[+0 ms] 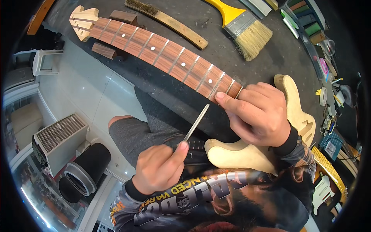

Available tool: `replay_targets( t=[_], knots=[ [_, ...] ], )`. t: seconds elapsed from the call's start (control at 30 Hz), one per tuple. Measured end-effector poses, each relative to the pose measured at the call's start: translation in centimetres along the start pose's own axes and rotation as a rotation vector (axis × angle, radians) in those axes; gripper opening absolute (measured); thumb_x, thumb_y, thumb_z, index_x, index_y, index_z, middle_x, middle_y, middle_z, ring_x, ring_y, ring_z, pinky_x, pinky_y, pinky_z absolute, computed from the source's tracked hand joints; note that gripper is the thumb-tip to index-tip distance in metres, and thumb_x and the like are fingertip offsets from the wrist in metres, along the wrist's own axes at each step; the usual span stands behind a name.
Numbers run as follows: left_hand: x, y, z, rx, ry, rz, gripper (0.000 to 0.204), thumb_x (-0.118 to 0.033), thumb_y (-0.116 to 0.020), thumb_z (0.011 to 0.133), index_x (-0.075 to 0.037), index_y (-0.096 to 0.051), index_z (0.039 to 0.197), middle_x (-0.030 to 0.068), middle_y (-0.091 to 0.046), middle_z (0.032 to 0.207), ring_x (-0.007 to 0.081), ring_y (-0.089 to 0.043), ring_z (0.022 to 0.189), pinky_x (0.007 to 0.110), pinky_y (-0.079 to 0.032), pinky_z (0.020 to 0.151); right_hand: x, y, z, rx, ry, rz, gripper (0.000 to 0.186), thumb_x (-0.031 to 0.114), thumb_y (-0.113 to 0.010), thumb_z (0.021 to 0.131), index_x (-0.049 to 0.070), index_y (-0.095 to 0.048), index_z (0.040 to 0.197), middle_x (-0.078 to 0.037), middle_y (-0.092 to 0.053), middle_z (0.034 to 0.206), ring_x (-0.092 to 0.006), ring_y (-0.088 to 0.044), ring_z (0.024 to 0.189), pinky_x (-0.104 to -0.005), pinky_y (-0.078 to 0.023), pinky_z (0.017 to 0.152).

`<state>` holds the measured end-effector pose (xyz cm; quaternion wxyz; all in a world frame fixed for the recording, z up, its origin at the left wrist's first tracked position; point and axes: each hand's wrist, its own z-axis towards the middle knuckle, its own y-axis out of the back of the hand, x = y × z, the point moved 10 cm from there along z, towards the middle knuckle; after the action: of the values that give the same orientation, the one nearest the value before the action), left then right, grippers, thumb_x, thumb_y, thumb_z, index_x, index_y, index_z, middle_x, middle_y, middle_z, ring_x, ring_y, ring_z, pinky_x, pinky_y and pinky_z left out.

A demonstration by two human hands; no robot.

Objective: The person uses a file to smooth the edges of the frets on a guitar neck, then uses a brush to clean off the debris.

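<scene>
A guitar neck (166, 58) lies slantwise across the bench, its pale headstock (83, 23) at the far left. Silvery frets and white dots mark its reddish-brown fingerboard. My right hand (259, 112) grips the neck's near right end, fingertips pressed on the fingerboard's edge by the last frets. In my left hand (160, 166) is a slim metal file (197, 121), held between thumb and curled fingers. Its tip points up beside the neck's near edge, seemingly just apart from it. Under my right wrist rests an unfinished pale guitar body (239, 154), partly hidden by my arm.
Brown wooden blocks (103, 50) sit under the neck near the headstock. Beyond lie a wooden-handled brush (170, 23) and a wide yellow-handled paintbrush (251, 36). Small tools and a tray (309, 46) line the right side. A black bin (91, 166) stands on the floor at left.
</scene>
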<state>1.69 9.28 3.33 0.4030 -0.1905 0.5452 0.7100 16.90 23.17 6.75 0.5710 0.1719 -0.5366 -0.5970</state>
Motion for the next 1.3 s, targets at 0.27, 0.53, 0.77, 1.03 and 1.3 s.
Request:
replay_targets(
  t=[0.27, 0.53, 0.77, 1.03, 1.3],
  knots=[
    [0.4, -0.7, 0.8, -0.023, -0.021, 0.05, 0.052, 0.007, -0.081, 0.077, 0.007, -0.079, 0.129, 0.0042, -0.05, 0.072, 0.0216, -0.055, 0.055, 0.037, -0.047, 0.051, -0.5, -0.1, 0.0, 0.024, -0.015, -0.04, 0.045, 0.004, -0.087, 0.075, 0.007, -0.083, 0.12, -0.003, -0.066, 0.079, -0.0238, -0.065, 0.064, -0.0377, -0.051, 0.059],
    [0.4, -1.1, 1.8, -0.046, -0.007, 0.017, 0.052, 0.012, -0.078, 0.078, 0.007, -0.078, 0.13, 0.0059, -0.051, 0.07, 0.024, -0.055, 0.054, 0.039, -0.046, 0.051, -0.7, -0.2, -0.2, -0.019, -0.026, 0.027, 0.053, -0.006, -0.082, 0.072, 0.002, -0.083, 0.125, -0.004, -0.059, 0.072, -0.0239, -0.059, 0.059, -0.0402, -0.042, 0.055],
    [0.2, -0.4, 2.5, -0.044, 0.035, 0.009, 0.052, 0.016, -0.077, 0.077, 0.007, -0.079, 0.129, 0.0075, -0.053, 0.069, 0.0259, -0.054, 0.053, 0.04, -0.045, 0.051, -0.6, -0.1, 0.1, 0.004, -0.035, 0.037, 0.055, -0.008, -0.079, 0.071, 0.002, -0.083, 0.125, -0.005, -0.06, 0.071, -0.0251, -0.06, 0.058, -0.0401, -0.041, 0.055],
    [0.3, -0.6, 1.5, -0.019, 0.007, 0.034, 0.053, 0.015, -0.077, 0.075, 0.007, -0.079, 0.128, 0.0079, -0.054, 0.071, 0.0258, -0.056, 0.054, 0.039, -0.045, 0.051, -0.6, 0.2, 0.1, 0.008, -0.039, 0.012, 0.052, -0.004, -0.082, 0.072, 0.003, -0.083, 0.123, -0.004, -0.063, 0.074, -0.0245, -0.063, 0.062, -0.0391, -0.046, 0.057],
    [0.4, -0.9, 1.3, -0.011, -0.003, 0.03, 0.053, 0.016, -0.076, 0.077, 0.007, -0.078, 0.129, 0.0071, -0.054, 0.069, 0.025, -0.054, 0.052, 0.038, -0.043, 0.05, -0.6, 0.0, 0.0, 0.047, -0.038, -0.038, 0.051, 0.001, -0.085, 0.071, 0.004, -0.083, 0.122, -0.004, -0.066, 0.078, -0.0243, -0.067, 0.066, -0.038, -0.052, 0.059]
  ],
)
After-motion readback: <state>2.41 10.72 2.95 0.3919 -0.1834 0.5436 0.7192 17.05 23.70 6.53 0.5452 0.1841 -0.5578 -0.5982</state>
